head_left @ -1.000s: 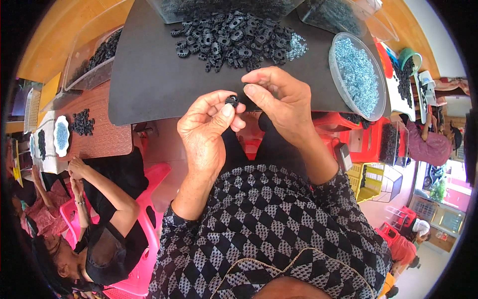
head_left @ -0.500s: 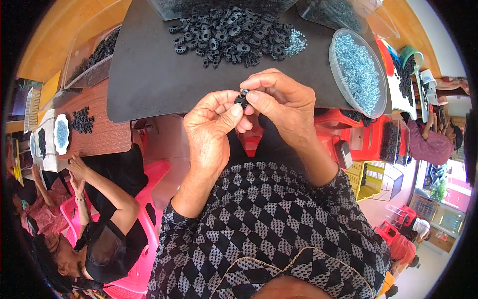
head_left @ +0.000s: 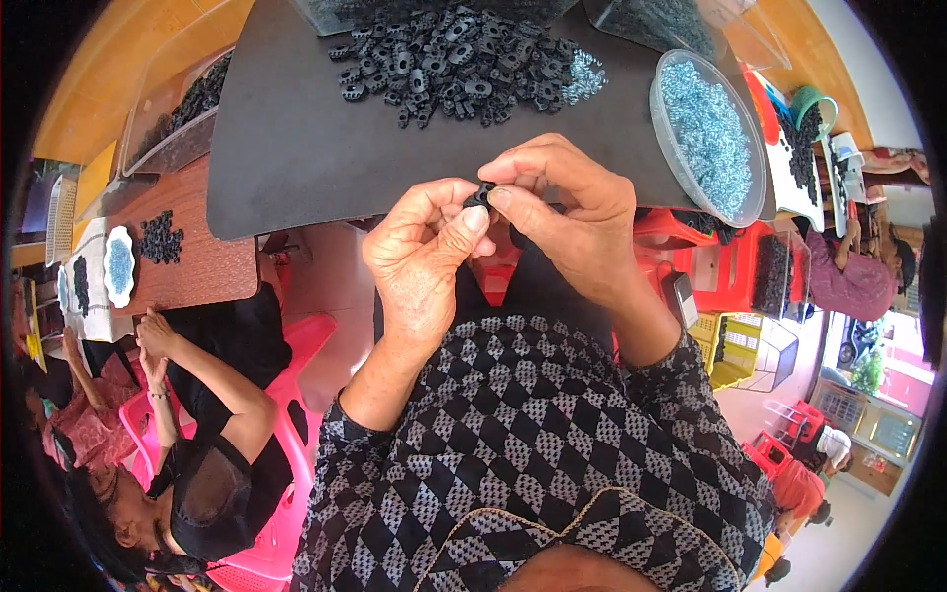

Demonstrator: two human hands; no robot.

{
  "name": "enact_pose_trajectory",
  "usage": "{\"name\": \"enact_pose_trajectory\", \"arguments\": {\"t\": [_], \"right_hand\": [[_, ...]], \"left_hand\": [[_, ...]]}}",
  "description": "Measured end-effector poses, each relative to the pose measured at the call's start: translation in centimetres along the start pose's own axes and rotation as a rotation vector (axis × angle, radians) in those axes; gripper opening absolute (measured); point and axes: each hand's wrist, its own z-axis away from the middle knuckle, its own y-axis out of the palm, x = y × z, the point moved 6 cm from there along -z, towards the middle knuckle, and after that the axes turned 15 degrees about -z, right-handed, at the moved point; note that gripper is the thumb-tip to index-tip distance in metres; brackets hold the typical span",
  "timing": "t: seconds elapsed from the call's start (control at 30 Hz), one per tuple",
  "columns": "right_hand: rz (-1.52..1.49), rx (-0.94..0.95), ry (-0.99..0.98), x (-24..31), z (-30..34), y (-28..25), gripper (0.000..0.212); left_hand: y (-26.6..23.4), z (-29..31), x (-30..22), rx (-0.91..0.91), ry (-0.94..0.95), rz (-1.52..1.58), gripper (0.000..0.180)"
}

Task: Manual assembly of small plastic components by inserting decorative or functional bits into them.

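Observation:
In front of my chest, above the near edge of the dark table (head_left: 306, 158), both hands meet at a small black plastic cord lock (head_left: 480, 196). My left hand (head_left: 414, 252) pinches it between thumb and fingers. From the other side my right hand (head_left: 577, 217) grips its upper end with thumb and forefinger. Fingertips cover most of the piece, so its details are hidden. Beyond the hands lies a pile of black cord-lock parts (head_left: 459, 69), with a little heap of metal springs (head_left: 584, 77) at its right side.
A round clear tub (head_left: 670, 178) of springs stands at the table's right edge. Clear bins (head_left: 641, 30) line the far side. Left, a person (head_left: 212, 483) sits at a brown table (head_left: 197, 271). Red stools (head_left: 725, 266) and a yellow crate (head_left: 732, 353) are at right.
The cord lock has turned and sunk deeper between my fingertips, so less of it shows. My right hand has shifted slightly to the right; the left has barely moved.

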Motion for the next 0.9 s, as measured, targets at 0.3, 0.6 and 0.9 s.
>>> {"name": "enact_pose_trajectory", "arguments": {"t": [0.3, 0.6, 0.9], "right_hand": [[-0.066, -0.010, 0.115, -0.6, 0.6, -0.5, 0.017], [-0.095, -0.110, 0.145, -1.0, 1.1, -0.6, 0.015], [0.215, -0.012, -0.222, 0.0, 1.2, 0.4, 0.020]], "left_hand": [[0.2, 0.6, -0.7, -0.022, 0.100, -0.189, 0.019], [0.3, 0.7, -0.6, -0.011, 0.092, -0.251, 0.018], [0.0, 0.9, -0.6, -0.050, 0.202, -0.424, 0.015]]}}
